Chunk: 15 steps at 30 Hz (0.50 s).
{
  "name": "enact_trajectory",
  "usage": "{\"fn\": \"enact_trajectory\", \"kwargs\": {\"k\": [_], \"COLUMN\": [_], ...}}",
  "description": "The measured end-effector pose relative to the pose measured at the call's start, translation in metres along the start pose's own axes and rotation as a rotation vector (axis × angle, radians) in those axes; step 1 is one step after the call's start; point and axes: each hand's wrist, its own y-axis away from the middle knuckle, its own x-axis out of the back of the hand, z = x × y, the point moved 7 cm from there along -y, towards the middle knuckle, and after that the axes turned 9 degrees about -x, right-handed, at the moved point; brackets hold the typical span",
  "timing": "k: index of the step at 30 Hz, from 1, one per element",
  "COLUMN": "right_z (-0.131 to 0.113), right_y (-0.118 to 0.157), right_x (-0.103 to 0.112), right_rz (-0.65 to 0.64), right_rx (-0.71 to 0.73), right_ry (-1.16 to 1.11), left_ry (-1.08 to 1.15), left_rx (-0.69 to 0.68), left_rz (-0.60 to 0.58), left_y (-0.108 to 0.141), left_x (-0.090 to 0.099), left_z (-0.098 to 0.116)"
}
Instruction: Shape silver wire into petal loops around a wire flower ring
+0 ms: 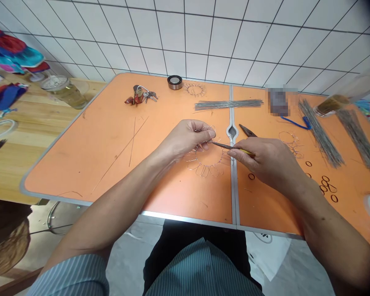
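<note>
My left hand [189, 135] pinches the upper left part of a thin wire ring [208, 165] with looped wire petals around its edge. The ring is over the orange table, beside the metal seam. In my right hand [267, 158] is a slim pointed tool [223, 145] with a yellow part near the fingers. Its tip meets the wire at my left fingertips; whether its jaws grip the wire is too small to tell. Just beyond my right knuckles, a dark tapered tool end [247, 130] shows, its rest hidden by the hand.
Bundles of straight wire [228, 104] lie at the back and right [322, 135]. Also on the orange table [64, 164] are a tape roll [174, 82], keys [149, 95], another looped wire ring [195, 89], small dark rings [334, 198] and loose wires [120, 154]. A lidded jar [64, 90] stands left.
</note>
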Motion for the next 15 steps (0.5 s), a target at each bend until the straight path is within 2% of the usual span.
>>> {"fn": "enact_trajectory", "kwargs": {"k": [15], "right_z": [-0.0051], "right_y": [0.0015], "right_x": [0.0038], "right_rz": [0.042], "right_rx": [-0.005], "right_ry": [0.072], "left_ry": [0.040], "left_rx": [0.053], "left_rz": [-0.005], "left_y": [-0.0010], "left_x": [0.0022], "left_z": [-0.0068]}}
